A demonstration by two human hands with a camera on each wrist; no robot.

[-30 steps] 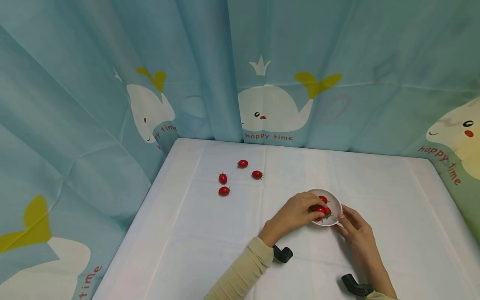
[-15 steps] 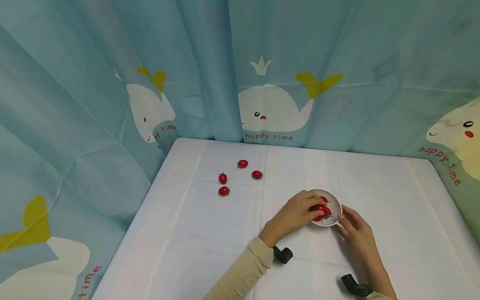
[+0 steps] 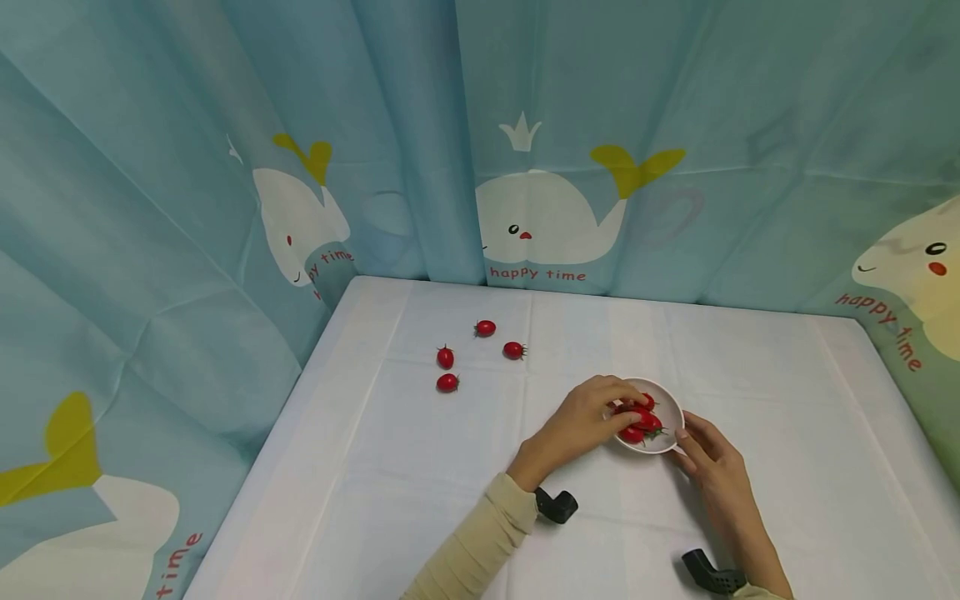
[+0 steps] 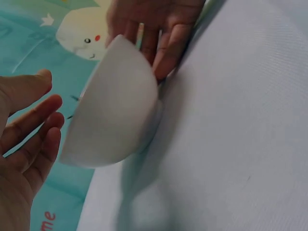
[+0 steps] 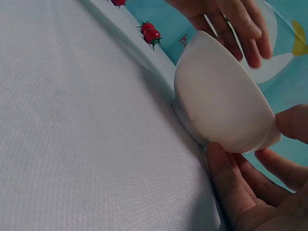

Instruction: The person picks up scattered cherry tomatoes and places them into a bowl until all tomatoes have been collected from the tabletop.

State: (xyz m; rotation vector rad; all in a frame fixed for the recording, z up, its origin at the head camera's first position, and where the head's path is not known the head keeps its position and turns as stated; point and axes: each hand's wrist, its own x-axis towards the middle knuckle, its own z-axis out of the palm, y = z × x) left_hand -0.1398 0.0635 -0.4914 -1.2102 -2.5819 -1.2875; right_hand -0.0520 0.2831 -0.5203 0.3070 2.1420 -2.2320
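Right hand (image 3: 714,467) pinches the bowl (image 3: 670,410) at its right side, thumb at the rim and fingers lower on the outer wall. Left hand (image 3: 587,415) is spread moderately wide over the bowl's left side, thumb parted from fingers, nothing seen gripped; in the left wrist view its fingers are gently bent. Whether its fingertips touch the fruit cannot be told. Bowl sits on the white table (image 3: 600,542), with several red tomatoes (image 3: 643,419) inside, partly hidden by the left hand; exact count unclear. Four loose tomatoes (image 3: 486,328) lie on the table, well apart from the bowl, toward the far left. Behind the table hangs a blue whale-print curtain (image 3: 420,125).
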